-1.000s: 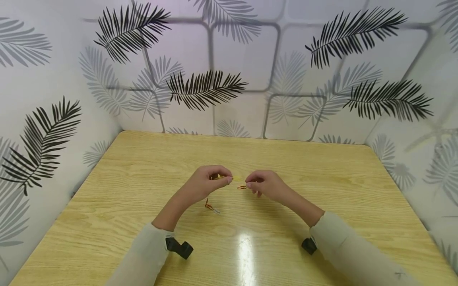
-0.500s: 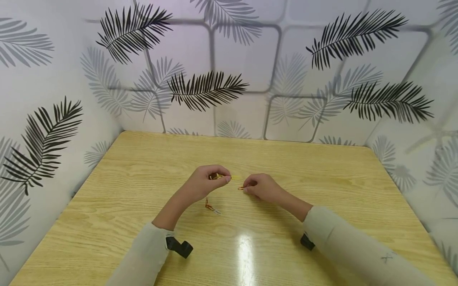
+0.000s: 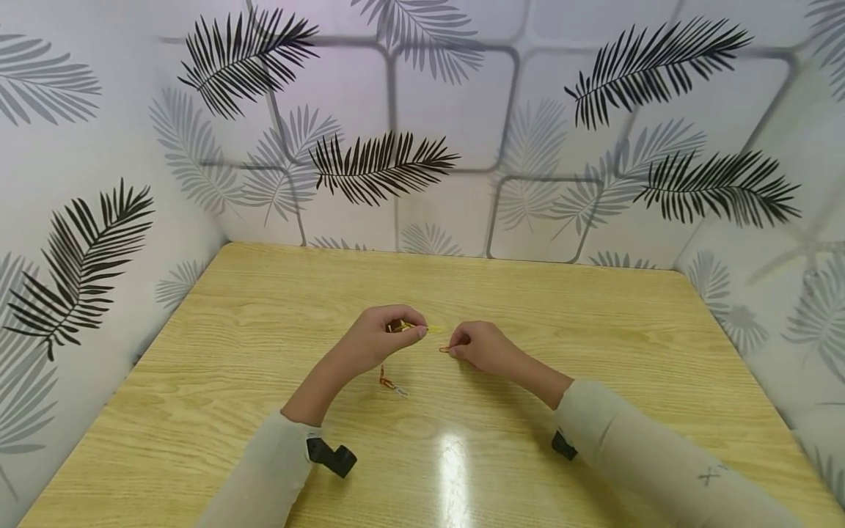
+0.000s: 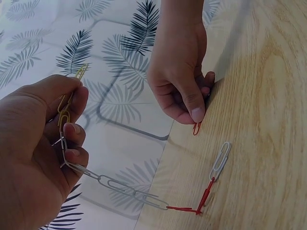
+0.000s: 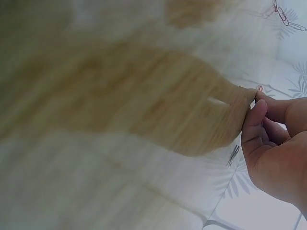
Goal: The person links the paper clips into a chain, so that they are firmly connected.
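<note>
My left hand [image 3: 376,339] pinches a yellow paper clip [image 4: 81,72] between thumb and forefinger, its end poking past the fingertips. From it hangs a chain of linked paper clips: more yellow ones within the curled fingers, then several white clips [image 4: 120,187]. Two red clips [image 4: 206,194] follow, with a white clip [image 4: 220,161] at the far end, low over the table. To the right, my right hand [image 3: 488,348] pinches a loose red paper clip [image 4: 196,129] by one end, close above the tabletop; it looks orange in the head view.
Both hands are over a light wood-grain table [image 3: 277,286]. Leaf-patterned sheeting [image 3: 449,110] rises behind the table and along its sides. Black wrist cameras [image 3: 333,457] hang under the sleeves.
My right hand has shifted slightly left and down, and its fingers have closed on the red paper clip, which lay at the fingertips before. The left hand has stayed put with its chain.
</note>
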### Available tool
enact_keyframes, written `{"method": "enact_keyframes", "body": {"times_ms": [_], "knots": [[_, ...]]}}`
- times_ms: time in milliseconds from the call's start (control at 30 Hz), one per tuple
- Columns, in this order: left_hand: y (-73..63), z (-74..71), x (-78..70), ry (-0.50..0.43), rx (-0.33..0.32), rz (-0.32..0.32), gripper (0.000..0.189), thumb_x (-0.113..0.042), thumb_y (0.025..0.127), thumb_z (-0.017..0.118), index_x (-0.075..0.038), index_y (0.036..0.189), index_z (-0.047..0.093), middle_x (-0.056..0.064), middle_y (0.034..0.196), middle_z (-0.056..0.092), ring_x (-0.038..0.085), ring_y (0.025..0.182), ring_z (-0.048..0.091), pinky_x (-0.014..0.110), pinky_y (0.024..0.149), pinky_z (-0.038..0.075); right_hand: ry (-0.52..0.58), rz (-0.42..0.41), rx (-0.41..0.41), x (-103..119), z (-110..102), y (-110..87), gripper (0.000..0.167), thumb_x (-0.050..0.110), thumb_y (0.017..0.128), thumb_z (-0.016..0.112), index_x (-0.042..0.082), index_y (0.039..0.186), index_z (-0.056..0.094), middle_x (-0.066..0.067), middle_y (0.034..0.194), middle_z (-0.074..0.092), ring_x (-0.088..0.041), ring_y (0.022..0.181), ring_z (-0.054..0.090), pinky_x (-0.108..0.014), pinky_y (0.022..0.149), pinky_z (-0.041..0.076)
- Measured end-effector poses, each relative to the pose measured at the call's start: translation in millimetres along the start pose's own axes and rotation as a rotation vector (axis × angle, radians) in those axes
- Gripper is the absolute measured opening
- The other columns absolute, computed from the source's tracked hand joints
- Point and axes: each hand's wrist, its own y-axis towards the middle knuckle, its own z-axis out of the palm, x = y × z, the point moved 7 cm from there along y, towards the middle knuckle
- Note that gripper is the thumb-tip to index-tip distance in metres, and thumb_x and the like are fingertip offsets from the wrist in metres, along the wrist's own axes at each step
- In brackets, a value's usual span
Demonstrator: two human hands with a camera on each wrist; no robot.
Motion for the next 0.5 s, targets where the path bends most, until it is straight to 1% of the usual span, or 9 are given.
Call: {"method": "enact_keyframes", "body": {"times_ms": [167,300,433,500], "knots": [[0.1,-0.3,0.0,-0.009,0.002,0.001,0.012,-0.029,0.099,0.065,-0.022,0.105,0.074,-0.002,0.099,0.067,0.021,0.077,0.049,0.031,0.065,0.042,-0.072,-0.029,-0.005,5,-1,-1.1,0.006,0.01,0.097,0.068,0.005,0.095,0.068,-0.003,0.083,0.066,-0.011,0.063,0.05,-0.025,0.058,0.043],[0.9,-0.5,-0.1,-0.008,0.001,0.011,0.013,-0.029,0.099,0.065,-0.022,0.106,0.074,-0.003,0.1,0.067,0.021,0.077,0.049,0.031,0.065,0.043,-0.075,-0.033,-0.024,3,-5,-3.8,0.006,0.012,0.097,0.067,0.007,0.093,0.067,-0.001,0.085,0.066,-0.012,0.071,0.053,-0.026,0.064,0.046],[1.2,-0.8,-1.4,-0.002,0.002,0.016,0.013,-0.029,0.099,0.065,-0.021,0.106,0.074,-0.003,0.1,0.068,0.02,0.077,0.05,0.031,0.065,0.043,0.081,-0.013,-0.032,7,-12,-14.1,0.007,0.013,0.099,0.065,0.007,0.097,0.067,-0.005,0.084,0.067,-0.015,0.072,0.061,-0.029,0.066,0.053],[0.9,-0.4,-2.0,-0.003,0.007,0.016,0.015,-0.029,0.1,0.065,-0.019,0.107,0.074,-0.002,0.1,0.068,0.02,0.076,0.05,0.03,0.064,0.043,0.174,-0.014,-0.042,12,-18,-21.1,0.009,0.014,0.099,0.064,0.005,0.102,0.067,-0.012,0.086,0.069,-0.017,0.072,0.065,-0.033,0.069,0.058]]}}
